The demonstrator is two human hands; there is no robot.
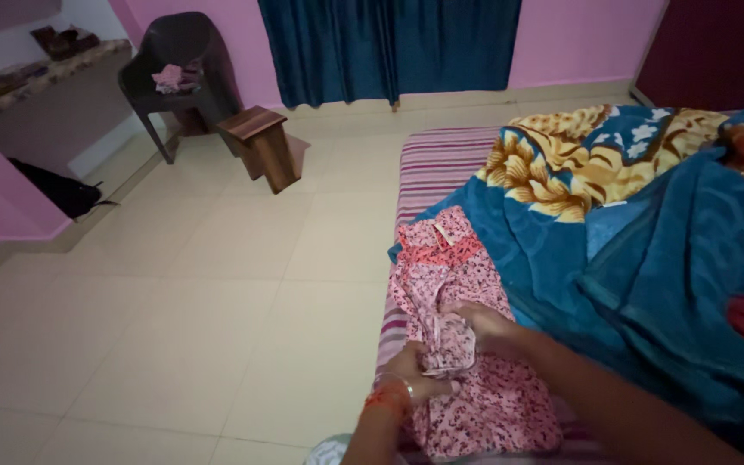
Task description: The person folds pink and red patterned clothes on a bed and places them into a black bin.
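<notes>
Both hands, left [413,372] and right [486,325], closed on the pink dress [467,344] beside the blanket [647,258], bunching cloth for grip.

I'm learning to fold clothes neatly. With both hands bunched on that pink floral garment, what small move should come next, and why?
Probably draw the gathered fold flat toward the near hem. The left hand and right hand both pinch a bunched part of the pink floral garment, which lies spread along the bed's edge beside the blue blanket. The cloth between the hands is crumpled, so smoothing it seems the natural next step.
</notes>
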